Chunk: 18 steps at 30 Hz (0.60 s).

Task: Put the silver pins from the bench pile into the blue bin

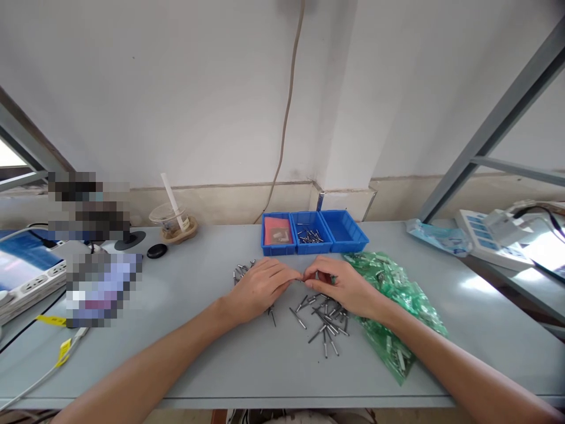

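Note:
My left hand (265,287) and my right hand (339,282) meet at the fingertips over the middle of the desk. Both are closed in a pinch; whatever sits between the fingertips is too small and covered to make out. Below my right hand lies a loose pile of slim metal pins (327,324), each with a thicker section. More metal pins (241,270) lie partly hidden behind my left hand, and one pin (298,318) rests apart, between the two groups.
Three joined blue bins stand behind my hands: the left bin (278,251) holds a pink sheet, the middle bin (314,248) metal pins; the right bin (344,229) adjoins it. A green plastic bag (397,294) lies right. Left are a cup (166,219) and power strip (37,282).

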### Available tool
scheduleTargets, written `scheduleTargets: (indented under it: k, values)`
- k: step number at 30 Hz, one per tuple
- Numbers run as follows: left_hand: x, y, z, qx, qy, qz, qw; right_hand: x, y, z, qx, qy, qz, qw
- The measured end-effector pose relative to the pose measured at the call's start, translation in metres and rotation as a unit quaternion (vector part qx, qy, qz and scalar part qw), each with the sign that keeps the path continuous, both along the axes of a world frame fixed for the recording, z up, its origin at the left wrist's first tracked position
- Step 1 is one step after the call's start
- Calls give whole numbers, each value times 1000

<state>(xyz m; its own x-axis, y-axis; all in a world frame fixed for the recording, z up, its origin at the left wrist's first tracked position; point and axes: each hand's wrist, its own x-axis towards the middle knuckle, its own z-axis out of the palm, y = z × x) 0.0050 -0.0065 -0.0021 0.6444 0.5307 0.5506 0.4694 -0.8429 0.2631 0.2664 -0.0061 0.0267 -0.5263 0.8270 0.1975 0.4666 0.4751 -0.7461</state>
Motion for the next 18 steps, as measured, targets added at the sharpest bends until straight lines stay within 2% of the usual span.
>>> scheduleTargets:
  k: [7,13,18]
  values:
    - [2,-1,5,22,-1,11,1000,-1,-1,0,2,-10,2,1000]
    - [-11,3,18,8,101,106,989,4,4,-4,14,40,-79,996]
    - [-27,-2,30,-58,150,114,980,13,13,-9,-5,105,-117,988]
